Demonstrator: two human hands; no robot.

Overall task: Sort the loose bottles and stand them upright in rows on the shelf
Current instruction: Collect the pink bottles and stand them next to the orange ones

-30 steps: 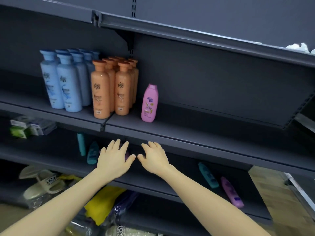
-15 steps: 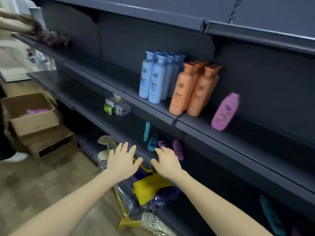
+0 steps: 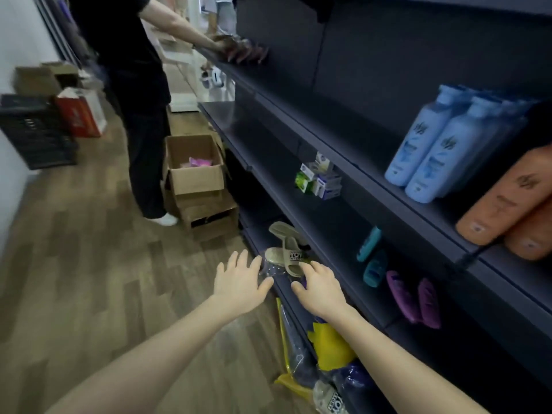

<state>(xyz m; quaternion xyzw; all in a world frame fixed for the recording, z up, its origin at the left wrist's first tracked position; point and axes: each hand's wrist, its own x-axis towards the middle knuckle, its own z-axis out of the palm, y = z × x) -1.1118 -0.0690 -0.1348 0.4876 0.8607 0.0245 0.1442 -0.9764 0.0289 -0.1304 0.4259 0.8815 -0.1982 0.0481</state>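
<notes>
Left hand (image 3: pixel 242 282): palm down, fingers spread, holding nothing; hovers beside the right hand without touching it.
Right hand (image 3: pixel 321 289): palm down, fingers spread, also bare; its fingertips overlap the slipper pack, contact cannot be told.
Hand posture, probable reason: both look ready to reach, with no bottle chosen yet.
Teal bottles (image 3: pixel 370 258): two, lying flat on the middle shelf (image 3: pixel 337 234), just right of the right hand; loose stock awaiting sorting.
Purple bottles (image 3: pixel 401 295): two, lying side by side, right of the right hand and nearer the wrist than the teal pair; likewise unsorted.
Blue bottles (image 3: pixel 433 144): upright in rows on the upper shelf (image 3: pixel 388 201), well above and right of both hands; evidently the finished pattern.
Orange bottles (image 3: pixel 507 204): upright, grouped by colour beside the blue rows, farther right.
Small cartons (image 3: pixel 319 180): a stacked cluster above the right hand, on the middle shelf.
Slipper pack (image 3: pixel 288 249): beige slippers in clear wrap, just ahead of both hands on the lowest shelf.
Cardboard box (image 3: pixel 194 165): on the floor ahead of the left hand, flaps open; holds pink packets (image 3: pixel 197 161); sits on another carton.
Black crate (image 3: pixel 35 135): far left of the left hand; contents not visible.
Yellow bag (image 3: pixel 328 345): under the right wrist; contents unclear.
</notes>
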